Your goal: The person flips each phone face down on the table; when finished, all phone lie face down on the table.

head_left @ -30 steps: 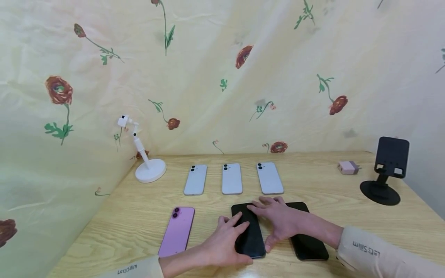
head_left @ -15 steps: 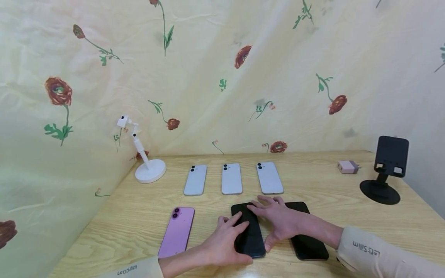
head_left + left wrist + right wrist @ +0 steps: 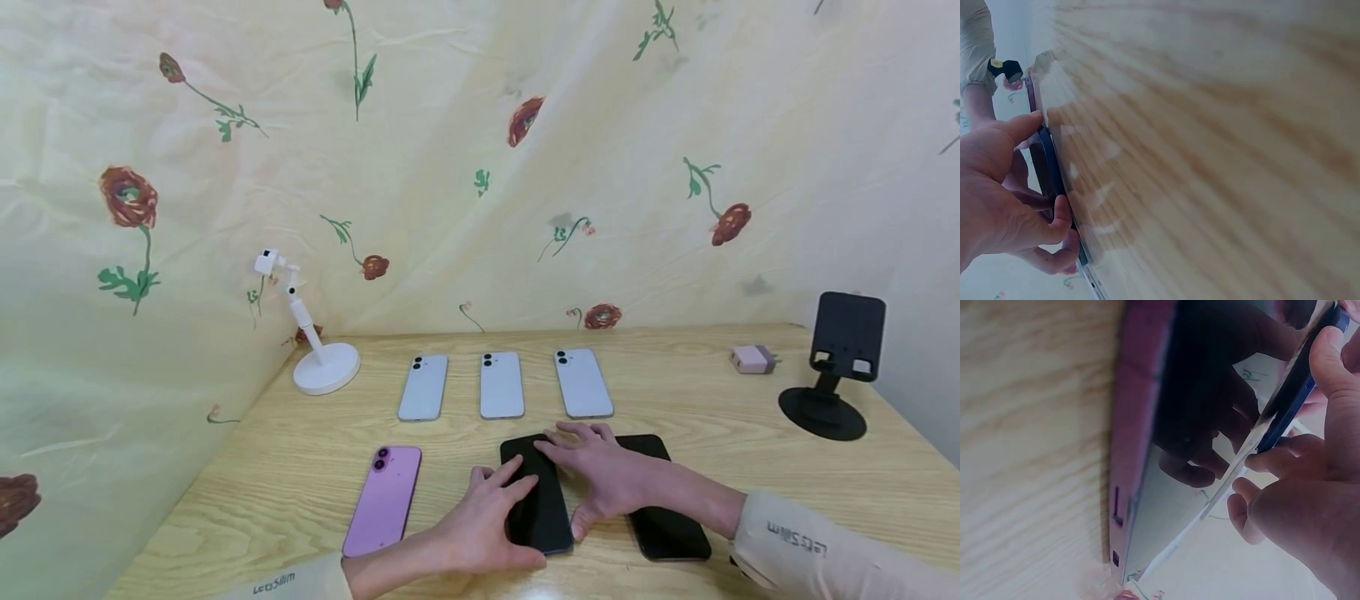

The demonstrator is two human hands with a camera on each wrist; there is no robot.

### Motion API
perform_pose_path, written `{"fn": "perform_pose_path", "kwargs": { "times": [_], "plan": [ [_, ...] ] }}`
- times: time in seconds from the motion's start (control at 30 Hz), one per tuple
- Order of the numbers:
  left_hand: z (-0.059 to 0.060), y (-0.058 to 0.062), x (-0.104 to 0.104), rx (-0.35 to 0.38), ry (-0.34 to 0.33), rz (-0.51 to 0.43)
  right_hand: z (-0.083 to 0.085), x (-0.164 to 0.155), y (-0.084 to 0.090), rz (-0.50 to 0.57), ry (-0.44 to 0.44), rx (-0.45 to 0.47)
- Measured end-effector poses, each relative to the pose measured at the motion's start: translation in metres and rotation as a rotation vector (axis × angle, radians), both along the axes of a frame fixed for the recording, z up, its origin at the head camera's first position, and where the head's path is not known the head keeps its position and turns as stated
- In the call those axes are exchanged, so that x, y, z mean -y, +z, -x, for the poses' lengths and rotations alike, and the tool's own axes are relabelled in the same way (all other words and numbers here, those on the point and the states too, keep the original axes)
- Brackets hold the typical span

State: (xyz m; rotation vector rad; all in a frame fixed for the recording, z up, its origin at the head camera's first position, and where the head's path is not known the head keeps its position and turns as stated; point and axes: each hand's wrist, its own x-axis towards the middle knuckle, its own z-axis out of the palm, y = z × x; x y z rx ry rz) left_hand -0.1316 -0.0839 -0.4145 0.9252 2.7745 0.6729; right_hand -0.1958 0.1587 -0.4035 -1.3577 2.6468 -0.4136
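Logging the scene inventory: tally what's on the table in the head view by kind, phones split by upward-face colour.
Black-faced phones: 2
Pale phones: 3
Purple phone: 1
White stand: 1
Black stand: 1
Pinkish plug: 1
Total: 9

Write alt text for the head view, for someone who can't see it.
A left hand and a right hand hold a black-screened phone on a wooden table. A pink phone lies to its left, another black-screened phone to its right, and three white phones behind.
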Motion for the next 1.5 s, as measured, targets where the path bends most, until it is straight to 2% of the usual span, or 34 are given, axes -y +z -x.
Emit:
{"fn": "perform_pose_path", "kwargs": {
  "times": [0.47, 0.7, 0.97, 1.2, 1.5],
  "plan": [
    [-0.004, -0.001, 0.003, -0.033, 0.002, -0.071, -0.002, -0.001, 0.006, 0.037, 0.014, -0.025],
    [-0.006, 0.000, 0.003, 0.000, 0.019, -0.098, -0.006, 0.000, 0.010, 0.101, -0.019, 0.022],
    [-0.005, 0.003, 0.002, 0.048, 0.030, -0.087, -0.007, 0.002, 0.011, 0.116, -0.039, 0.037],
    [-0.007, 0.004, 0.002, 0.006, 0.024, -0.095, -0.008, 0.003, 0.015, 0.156, -0.059, 0.119],
    [-0.007, 0.005, 0.005, 0.053, 0.040, -0.122, -0.008, 0.007, 0.015, 0.175, -0.058, 0.138]
  ]
}}
